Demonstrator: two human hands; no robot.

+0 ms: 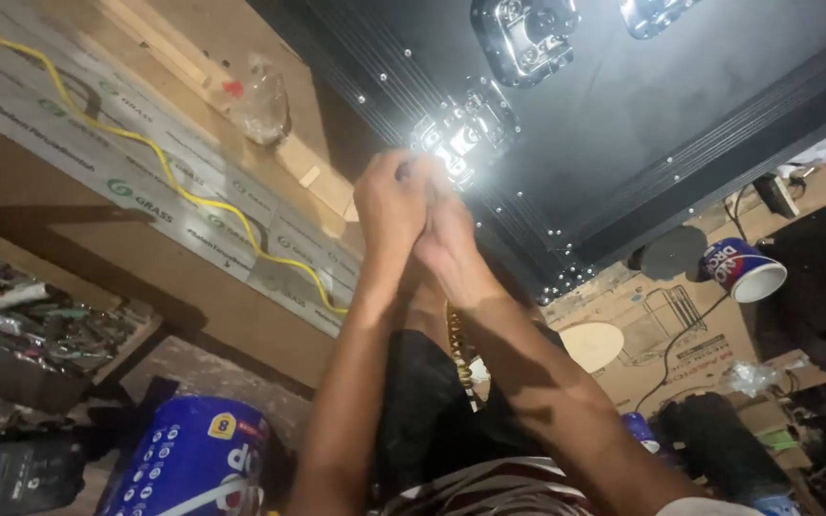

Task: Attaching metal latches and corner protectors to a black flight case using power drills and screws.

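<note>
A large black case (642,124) with riveted metal edges is seen at the upper right. A wooden board (97,220) lies to the left, crossed by a yellow cable (174,172). Both hands, left hand (391,203) and right hand (448,234), are pressed together at a shiny metal latch (461,134) on the case edge. Whether the fingers are closed on it cannot be told.

left hand (391,201), right hand (446,234), pressed together, arms outstretched
</note>
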